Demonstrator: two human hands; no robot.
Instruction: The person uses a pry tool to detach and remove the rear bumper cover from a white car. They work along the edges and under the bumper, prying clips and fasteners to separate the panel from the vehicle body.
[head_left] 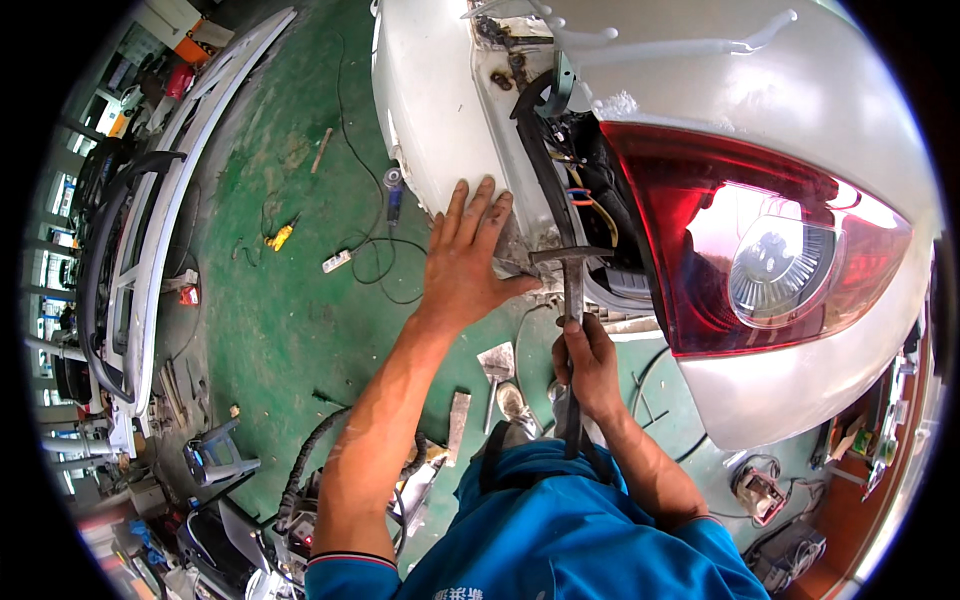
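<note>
My left hand [463, 255] lies with fingers spread against the lower edge of a white car body panel [440, 110]. Fingers wrapped round its handle, my right hand [592, 365] grips a body hammer [572, 285]. The slim crosswise head of the hammer is at the body seam, just right of my left thumb; whether it touches the metal I cannot tell. Beside it a black rubber seal [545, 165] runs along the opening, with wires showing behind. A red tail light [760, 245] sits in the pearl-white bodywork to the right.
On the green floor lie a blue angle grinder [393, 195] with its cord, a white power strip [337, 261], a yellow tool [281, 237] and a scraper-like blade [496, 362]. A grey step stool [218, 455] stands lower left. A long white vehicle frame [165, 215] lines the left side.
</note>
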